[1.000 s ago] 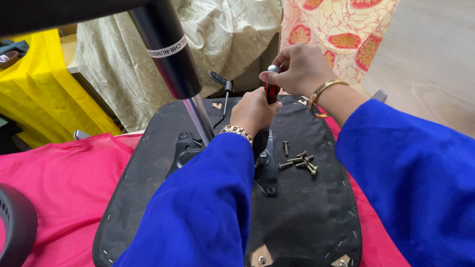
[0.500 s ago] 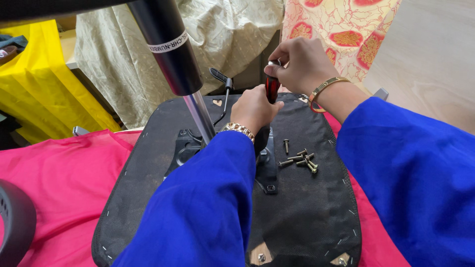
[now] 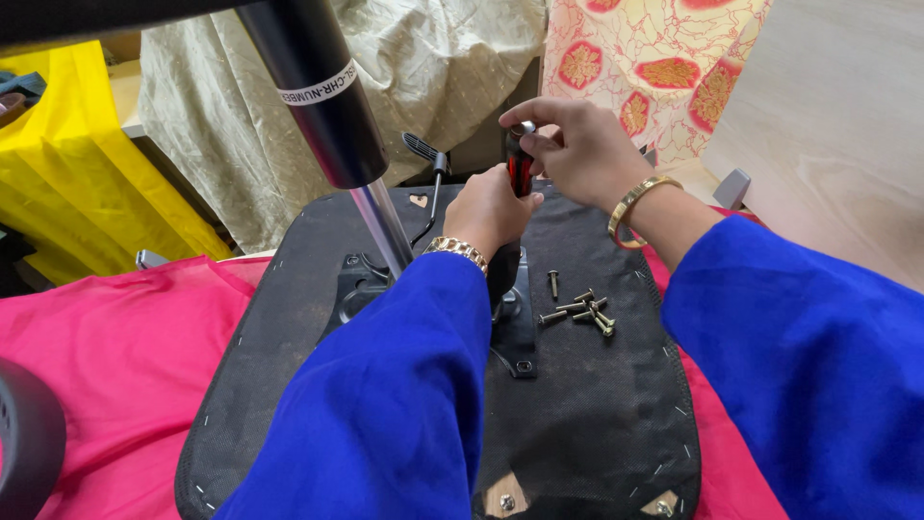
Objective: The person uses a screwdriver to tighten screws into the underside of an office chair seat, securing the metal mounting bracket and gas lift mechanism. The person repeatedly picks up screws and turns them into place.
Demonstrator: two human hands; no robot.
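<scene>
Screwdriver (image 3: 518, 173), red and black handle, held upright over the black underside of a chair seat (image 3: 597, 414), long axis close to vertical, butt end up, tip end down and hidden behind the left hand. Right hand (image 3: 576, 152) clamped on the top of the handle, fingers curled over the cap, gold bangle (image 3: 637, 204) on the wrist. Left hand (image 3: 493, 207) closed around the lower part of the handle, just beneath the right, gold bracelet (image 3: 458, 249) at the cuff of a blue sleeve (image 3: 385, 404). Below the hands, a black metal plate (image 3: 518, 332) fixed to the seat. Just right of the plate, a small heap of loose screws (image 3: 582, 308) lying flat, pointing different ways. Left of the hands, a black and silver cylinder (image 3: 332, 116) rising at a slant from the seat, top leaning toward the upper left. Seat lying on pink cloth (image 3: 115, 347); yellow cloth (image 3: 67, 183) and beige cloth (image 3: 423, 67) behind.
</scene>
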